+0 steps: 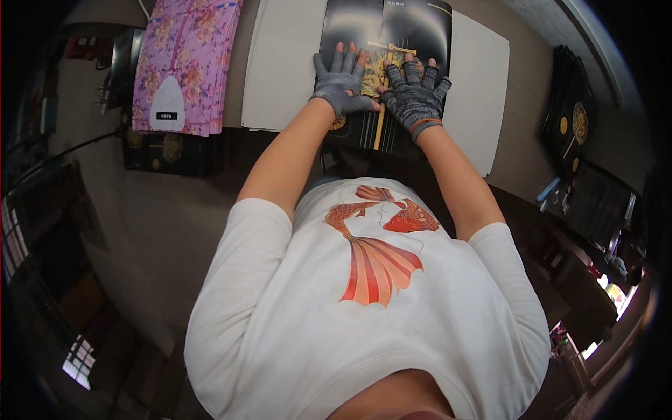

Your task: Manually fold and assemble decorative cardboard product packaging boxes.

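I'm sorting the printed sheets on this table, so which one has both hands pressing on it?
The black sheet with gold artwork in the middle, under the left hand and right hand. The pink floral stack lies untouched at left.

Grey gloves [378,87] on black-and-gold sheet [413,31]; pink floral stack [185,56]

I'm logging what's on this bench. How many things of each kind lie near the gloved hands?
Black printed sheet with gold design, under the left hand and right hand: 1
White boards: 2
Stack of pink floral sheets: 1
Stack of black sheets at right: 1
Total: 5
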